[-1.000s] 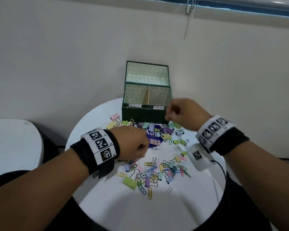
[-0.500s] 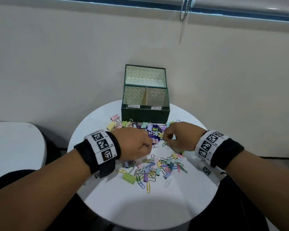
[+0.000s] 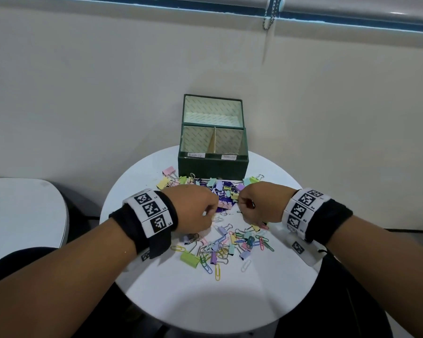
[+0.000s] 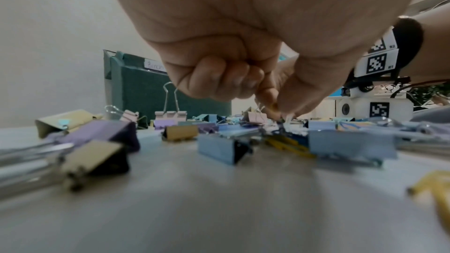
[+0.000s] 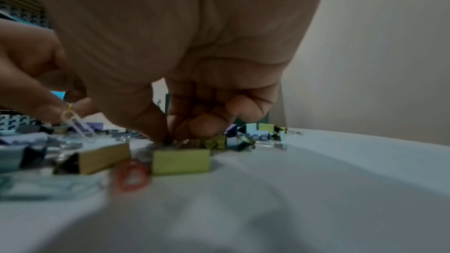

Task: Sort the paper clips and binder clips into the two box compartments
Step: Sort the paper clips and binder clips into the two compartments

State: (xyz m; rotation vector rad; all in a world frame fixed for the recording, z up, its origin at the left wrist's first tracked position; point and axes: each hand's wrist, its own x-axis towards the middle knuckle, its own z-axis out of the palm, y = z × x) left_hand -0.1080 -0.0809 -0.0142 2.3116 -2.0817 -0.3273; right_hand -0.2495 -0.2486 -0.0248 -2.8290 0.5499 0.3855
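A dark green box (image 3: 213,167) stands open at the back of the round white table (image 3: 205,301), with a divider between two labelled compartments. In front of it lies a pile of pastel paper clips and binder clips (image 3: 230,242). Both hands are down on the pile, close together. My left hand (image 3: 205,211) has its fingers curled, and its thumb and forefinger pinch a pale paper clip (image 5: 70,114) just above the table. My right hand (image 5: 168,138) pinches a small dark clip among the binder clips; its kind is unclear.
A green binder clip (image 3: 189,259) and loose paper clips lie nearest me. Yellow and pink binder clips (image 3: 167,178) sit left of the box. A purple packet (image 3: 224,191) lies under the clips. A second white table (image 3: 22,211) is at far left. The wall is right behind the box.
My right hand came back from the front of the box and dropped onto the pile beside the left hand. The left hand stayed on the pile.
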